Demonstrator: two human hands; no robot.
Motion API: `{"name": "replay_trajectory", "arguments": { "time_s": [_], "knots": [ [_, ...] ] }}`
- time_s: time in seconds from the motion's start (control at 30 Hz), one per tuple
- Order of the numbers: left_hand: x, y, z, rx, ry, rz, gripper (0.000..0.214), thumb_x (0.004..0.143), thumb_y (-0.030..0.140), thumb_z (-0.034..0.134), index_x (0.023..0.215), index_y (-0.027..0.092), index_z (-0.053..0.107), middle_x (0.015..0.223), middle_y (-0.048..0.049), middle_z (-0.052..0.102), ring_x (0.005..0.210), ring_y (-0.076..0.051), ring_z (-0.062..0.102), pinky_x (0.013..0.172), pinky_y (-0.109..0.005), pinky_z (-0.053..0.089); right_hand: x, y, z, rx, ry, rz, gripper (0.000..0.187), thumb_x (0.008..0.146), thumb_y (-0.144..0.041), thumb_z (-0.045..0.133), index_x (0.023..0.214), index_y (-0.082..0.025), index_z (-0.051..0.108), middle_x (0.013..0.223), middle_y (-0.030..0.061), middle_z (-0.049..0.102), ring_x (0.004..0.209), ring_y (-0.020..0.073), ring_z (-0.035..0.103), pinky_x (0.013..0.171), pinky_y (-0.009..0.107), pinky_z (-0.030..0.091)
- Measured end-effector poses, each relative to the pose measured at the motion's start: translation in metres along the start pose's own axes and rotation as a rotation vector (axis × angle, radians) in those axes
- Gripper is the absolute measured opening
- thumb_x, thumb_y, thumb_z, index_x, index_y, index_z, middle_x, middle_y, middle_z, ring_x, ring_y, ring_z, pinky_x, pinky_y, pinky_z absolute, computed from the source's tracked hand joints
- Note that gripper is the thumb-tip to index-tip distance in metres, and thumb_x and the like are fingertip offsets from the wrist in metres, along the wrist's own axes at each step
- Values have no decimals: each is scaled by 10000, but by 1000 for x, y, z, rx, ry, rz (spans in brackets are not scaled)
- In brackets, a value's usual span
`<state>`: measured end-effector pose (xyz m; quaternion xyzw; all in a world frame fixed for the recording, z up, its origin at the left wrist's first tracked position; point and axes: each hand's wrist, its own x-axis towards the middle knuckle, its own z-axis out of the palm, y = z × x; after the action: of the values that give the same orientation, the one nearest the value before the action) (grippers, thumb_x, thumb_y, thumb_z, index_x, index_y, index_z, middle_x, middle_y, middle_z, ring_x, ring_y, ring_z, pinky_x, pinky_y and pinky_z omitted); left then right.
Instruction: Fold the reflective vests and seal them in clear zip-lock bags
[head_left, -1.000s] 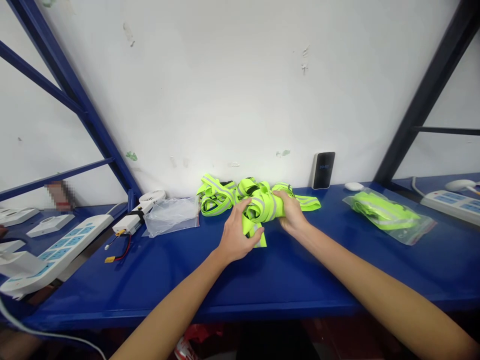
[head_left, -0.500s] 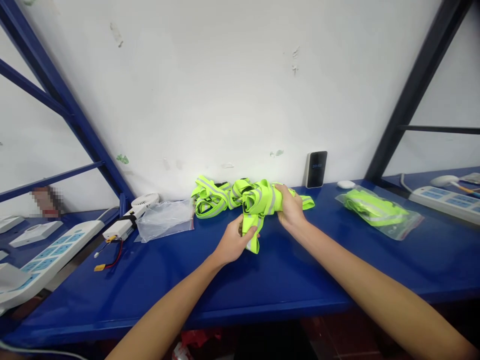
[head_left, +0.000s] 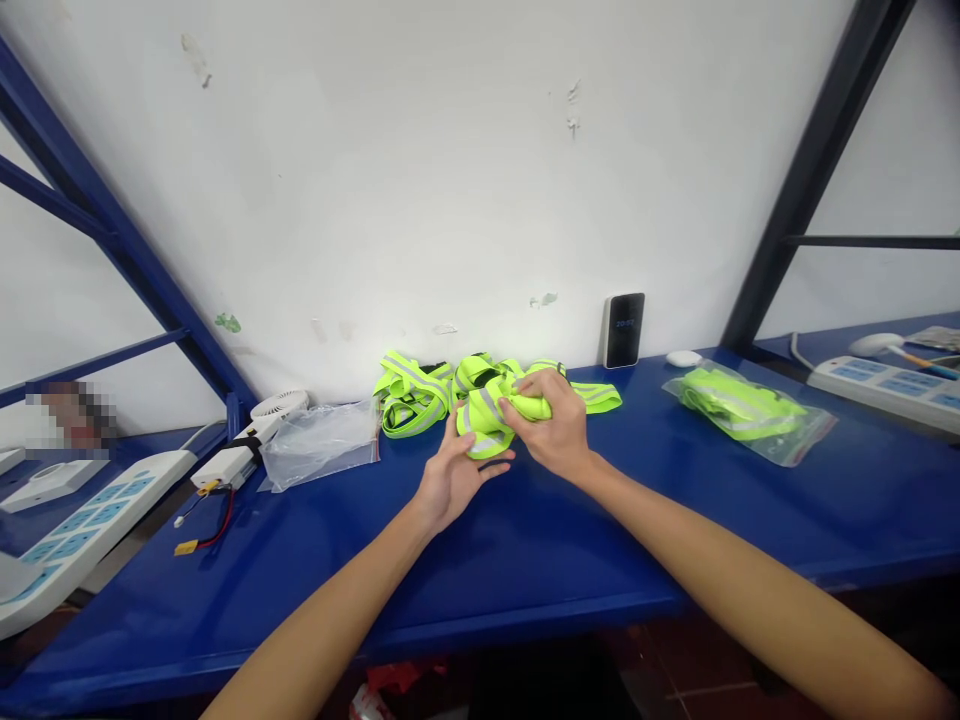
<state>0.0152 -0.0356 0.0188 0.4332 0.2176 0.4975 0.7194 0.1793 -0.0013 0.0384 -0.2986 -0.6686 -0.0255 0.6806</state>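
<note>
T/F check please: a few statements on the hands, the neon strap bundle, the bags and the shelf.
1. The right hand grips the crumpled neon-yellow reflective strap bundle; the left hand touches it from below. True.
2. The clear plastic zip bag left of the bundle is stuffed with straps. False: it looks empty; the filled plastic bag lies to the right.
3. The small black device leans against the white wall. True.
4. The metal shelf top is red. False: it is blue.
</note>
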Motion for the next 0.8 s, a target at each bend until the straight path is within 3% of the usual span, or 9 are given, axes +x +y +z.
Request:
{"name": "replay_trajectory", "arguments": {
  "time_s": [0.1, 0.17, 0.27, 0.33, 0.4, 0.47, 0.57, 0.67, 0.8],
  "knots": [
    [3, -7, -3, 143, 41, 66, 958, 641, 164, 776, 1409, 352, 236, 1197, -47, 608, 907, -207, 684, 815, -338, 510, -3, 0, 1, -24, -31, -43, 192, 796, -251, 653, 731, -222, 474, 977, 81, 664, 891, 203, 634, 781, 348, 505],
    [7, -12, -7, 275, 81, 118, 996, 618, 155, 801, 1418, 316, 230, 1168, -54, 624, 874, -195, 685, 783, -308, 507, -3, 1, 0, -21, -41, -11, 170, 801, -246, 646, 746, -216, 488, 1071, 93, 667, 926, 205, 639, 803, 344, 499],
    [13, -12, -18, 525, 185, 164, 758, 760, 332, 698, 1390, 158, 315, 847, -47, 679, 667, -165, 653, 660, -288, 488, -3, 2, -1, -28, -82, 102, 122, 801, -270, 645, 783, -208, 542, 933, 48, 696, 796, 180, 640, 746, 311, 485],
    [14, -6, -27, 789, 305, 232, 566, 814, 375, 606, 1287, 97, 467, 627, 9, 593, 531, -136, 553, 573, -268, 434, -5, 3, -1, -33, -99, 212, 151, 793, -304, 650, 757, -204, 542, 771, 7, 666, 702, 165, 609, 686, 288, 463],
    [12, 1, -35, 1078, 404, 369, 423, 778, 309, 613, 1154, 116, 596, 620, 22, 531, 557, -131, 502, 578, -260, 406, -7, 3, 0, -40, -119, 304, 198, 782, -333, 654, 718, -200, 522, 689, -15, 614, 662, 158, 573, 652, 277, 440],
    [9, 7, -38, 1266, 407, 513, 418, 707, 218, 632, 1120, 153, 632, 767, -9, 558, 700, -157, 531, 659, -269, 425, -9, 3, 2, -36, -185, 337, 182, 782, -337, 647, 736, -193, 545, 696, -17, 603, 671, 157, 561, 662, 276, 435],
    [6, 7, -38, 1267, 262, 569, 414, 734, 190, 569, 1146, 173, 605, 965, -47, 600, 872, -190, 559, 786, -296, 445, -11, 1, 4, 18, -344, 318, 178, 803, -304, 620, 936, -189, 645, 827, 2, 656, 774, 173, 607, 749, 285, 455],
    [6, 1, -37, 1202, 192, 494, 205, 818, 214, 470, 937, 164, 629, 877, -33, 626, 815, -177, 568, 757, -276, 431, -9, -1, 3, 67, -466, 279, 316, 831, -288, 592, 1132, -219, 658, 950, 24, 698, 879, 191, 645, 826, 307, 468],
    [8, -4, -37, 1155, 267, 439, 247, 848, 256, 388, 638, 177, 491, 613, 20, 466, 595, -131, 430, 572, -242, 323, -10, -5, 2, 111, -512, 163, 186, 840, -239, 572, 957, -211, 715, 941, 35, 728, 878, 183, 669, 816, 299, 489]
  ]
}}
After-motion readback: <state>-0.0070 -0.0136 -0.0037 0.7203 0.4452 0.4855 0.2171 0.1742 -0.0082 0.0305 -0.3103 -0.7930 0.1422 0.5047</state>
